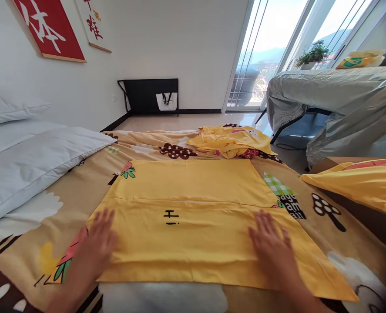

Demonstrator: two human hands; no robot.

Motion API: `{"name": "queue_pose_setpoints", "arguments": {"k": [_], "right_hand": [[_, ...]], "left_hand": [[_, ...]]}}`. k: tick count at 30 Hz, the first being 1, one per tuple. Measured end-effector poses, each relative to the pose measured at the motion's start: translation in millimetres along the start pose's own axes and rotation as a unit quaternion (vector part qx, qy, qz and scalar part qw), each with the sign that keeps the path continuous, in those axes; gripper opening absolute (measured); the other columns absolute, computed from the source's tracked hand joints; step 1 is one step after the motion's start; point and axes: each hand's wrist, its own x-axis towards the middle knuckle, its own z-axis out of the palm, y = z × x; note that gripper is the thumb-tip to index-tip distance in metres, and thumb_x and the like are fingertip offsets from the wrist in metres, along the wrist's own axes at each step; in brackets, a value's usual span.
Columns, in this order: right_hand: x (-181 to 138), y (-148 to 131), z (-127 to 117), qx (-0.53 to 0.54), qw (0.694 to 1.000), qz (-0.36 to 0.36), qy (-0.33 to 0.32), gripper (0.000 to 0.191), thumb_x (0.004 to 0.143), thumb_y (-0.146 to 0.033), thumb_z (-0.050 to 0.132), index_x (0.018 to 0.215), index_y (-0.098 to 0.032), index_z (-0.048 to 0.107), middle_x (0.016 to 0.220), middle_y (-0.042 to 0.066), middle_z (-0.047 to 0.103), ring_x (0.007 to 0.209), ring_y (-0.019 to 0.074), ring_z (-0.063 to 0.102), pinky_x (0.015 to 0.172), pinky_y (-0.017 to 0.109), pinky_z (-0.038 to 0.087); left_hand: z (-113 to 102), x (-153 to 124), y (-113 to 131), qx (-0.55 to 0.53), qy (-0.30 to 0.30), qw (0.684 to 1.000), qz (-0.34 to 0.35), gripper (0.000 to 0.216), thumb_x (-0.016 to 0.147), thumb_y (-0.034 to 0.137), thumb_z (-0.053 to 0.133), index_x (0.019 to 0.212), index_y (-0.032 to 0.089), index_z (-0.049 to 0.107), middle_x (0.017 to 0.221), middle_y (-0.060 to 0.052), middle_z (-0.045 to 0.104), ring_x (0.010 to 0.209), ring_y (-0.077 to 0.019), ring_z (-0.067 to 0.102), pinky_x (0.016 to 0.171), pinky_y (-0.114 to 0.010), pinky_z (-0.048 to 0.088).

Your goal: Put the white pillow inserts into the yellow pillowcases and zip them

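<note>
A yellow pillowcase with "Hi!" printed in black lies spread on the patterned bed sheet. A line, perhaps a fold or an opening, crosses it from left to right, and strawberry prints show at its edges. My left hand is over its left part near a red strawberry print, fingers stretched out. Over the right part is my right hand, palm down with the fingers apart. Both hands are slightly blurred, and I cannot tell how firmly they touch the cloth. Neither holds anything.
White pillows lie at the left. A crumpled yellow cloth rests at the bed's far edge. Another yellow cloth hangs over a cardboard box at the right. Beyond stands a table with a silver cover.
</note>
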Motion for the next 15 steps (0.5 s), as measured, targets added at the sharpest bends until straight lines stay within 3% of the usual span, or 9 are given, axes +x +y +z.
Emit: {"name": "queue_pose_setpoints", "arguments": {"k": [3, 5, 7, 9, 12, 13, 15], "right_hand": [[29, -121, -2, 0.094, 0.977, -0.169, -0.091, 0.059, 0.096, -0.043, 0.014, 0.149, -0.022, 0.027, 0.155, 0.003, 0.019, 0.144, 0.0187, 0.013, 0.117, 0.045, 0.013], [34, -151, 1, 0.128, 0.959, -0.215, -0.129, 0.056, 0.096, -0.045, 0.019, 0.148, -0.026, 0.029, 0.155, 0.000, 0.019, 0.144, 0.0184, 0.016, 0.116, 0.045, 0.014], [26, -122, 7, 0.112, 0.969, -0.177, -0.133, 0.056, 0.096, -0.046, 0.020, 0.148, -0.029, 0.028, 0.155, -0.001, 0.017, 0.144, 0.0194, 0.017, 0.116, 0.048, 0.014], [10, -53, 13, 0.051, 0.990, -0.066, -0.110, 0.058, 0.095, -0.043, 0.018, 0.149, -0.026, 0.025, 0.156, 0.000, 0.016, 0.144, 0.0210, 0.016, 0.115, 0.051, 0.015], [-9, 39, 11, -0.033, 0.992, 0.092, -0.082, 0.061, 0.091, -0.038, 0.020, 0.147, -0.017, 0.032, 0.153, 0.008, 0.027, 0.141, 0.0266, 0.024, 0.113, 0.056, 0.016], [-9, 50, 7, -0.048, 0.989, 0.118, -0.068, 0.062, 0.091, -0.037, 0.020, 0.145, -0.012, 0.036, 0.151, 0.013, 0.030, 0.141, 0.0291, 0.025, 0.112, 0.057, 0.016], [3, 34, -2, -0.033, 0.995, 0.077, -0.051, 0.061, 0.091, -0.036, 0.021, 0.143, -0.008, 0.040, 0.150, 0.016, 0.031, 0.141, 0.0293, 0.023, 0.114, 0.055, 0.014]], "left_hand": [[1, 40, 119, -0.088, -0.071, 0.977, 0.179, 0.054, 0.095, 0.028, 0.019, 0.148, 0.020, 0.029, 0.154, -0.004, 0.026, 0.143, -0.0187, 0.022, 0.116, -0.043, 0.023], [10, 54, 153, -0.111, -0.102, 0.963, 0.222, 0.053, 0.096, 0.029, 0.020, 0.147, 0.020, 0.031, 0.153, -0.004, 0.030, 0.142, -0.0175, 0.026, 0.115, -0.041, 0.024], [22, 51, 130, -0.100, -0.078, 0.972, 0.196, 0.053, 0.096, 0.040, 0.027, 0.147, 0.024, 0.031, 0.153, -0.003, 0.029, 0.142, -0.0214, 0.024, 0.115, -0.047, 0.022], [31, 36, 68, -0.052, -0.039, 0.994, 0.093, 0.059, 0.094, 0.047, 0.029, 0.148, 0.024, 0.029, 0.154, -0.004, 0.026, 0.143, -0.0248, 0.021, 0.114, -0.052, 0.019], [29, 17, -22, 0.015, -0.042, 0.997, -0.061, 0.061, 0.092, 0.044, 0.024, 0.148, 0.020, 0.029, 0.154, -0.006, 0.026, 0.143, -0.0287, 0.020, 0.111, -0.061, 0.017], [24, 15, -34, 0.026, -0.040, 0.996, -0.072, 0.060, 0.092, 0.040, 0.022, 0.147, 0.017, 0.032, 0.154, -0.008, 0.027, 0.143, -0.0299, 0.019, 0.111, -0.063, 0.016], [11, 24, -21, 0.008, -0.036, 0.999, -0.010, 0.059, 0.090, 0.030, 0.021, 0.145, 0.013, 0.035, 0.153, -0.009, 0.027, 0.144, -0.0285, 0.018, 0.113, -0.059, 0.015]]}}
